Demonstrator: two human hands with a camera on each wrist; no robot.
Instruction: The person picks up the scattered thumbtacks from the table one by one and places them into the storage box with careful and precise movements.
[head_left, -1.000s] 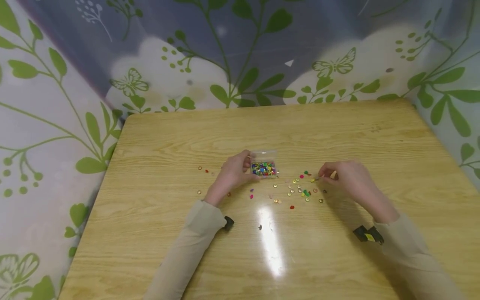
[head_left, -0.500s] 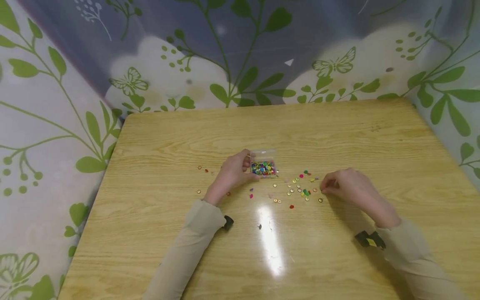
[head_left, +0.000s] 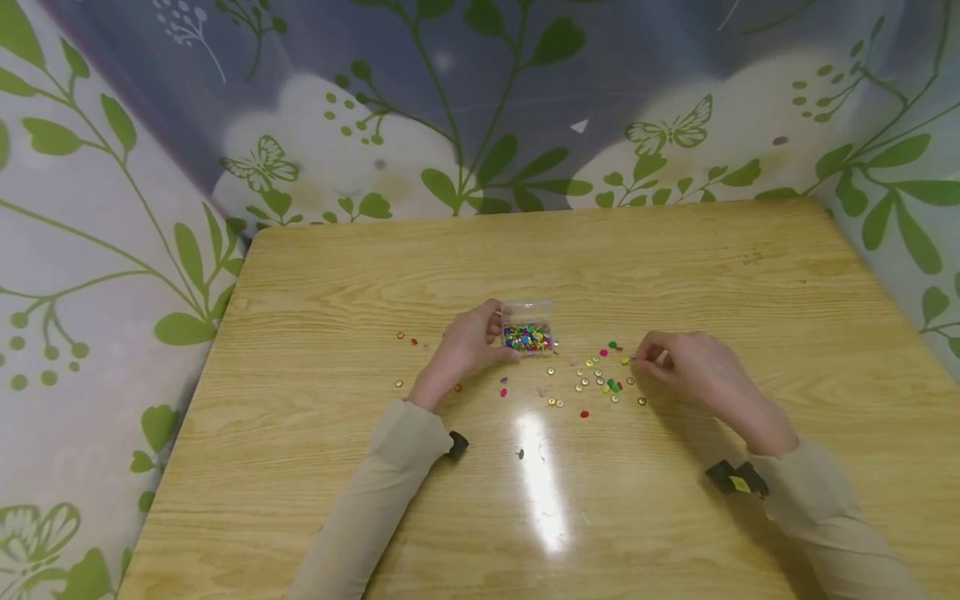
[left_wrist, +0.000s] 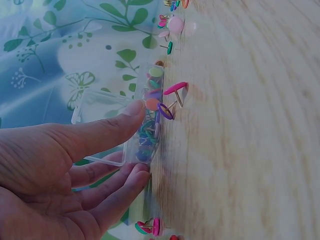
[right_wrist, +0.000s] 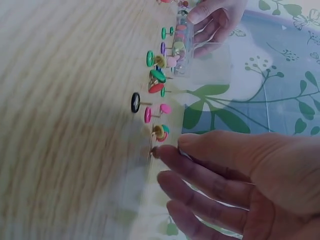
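Note:
In the head view, my left hand (head_left: 470, 340) holds a small clear plastic box (head_left: 527, 352) of colourful thumbtacks at its left side. The left wrist view shows the thumb (left_wrist: 134, 108) on the box's front, fingers behind and below, and the clear lid (left_wrist: 102, 156) standing open. My right hand (head_left: 705, 379) is at the right edge of the scattered tacks, thumb and index finger brought together. A dark edge of a thumbtack (right_wrist: 180, 150) shows between those fingertips in the right wrist view. A brownish tack (right_wrist: 154, 151) stands right at the index fingertip.
Loose thumbtacks, gold, green, yellow and red (head_left: 584, 414), lie between box and right hand. Several more, including a gold one (head_left: 399, 383), lie left of the left forearm. A single tack (head_left: 521, 454) is nearer the front. Patterned curtains (head_left: 517, 100) border the wooden table (head_left: 360, 267).
My right hand moved toward the front to a dark tack at the scatter's right edge, then back up and slightly left beside the yellow tack. My left hand and the box stayed put.

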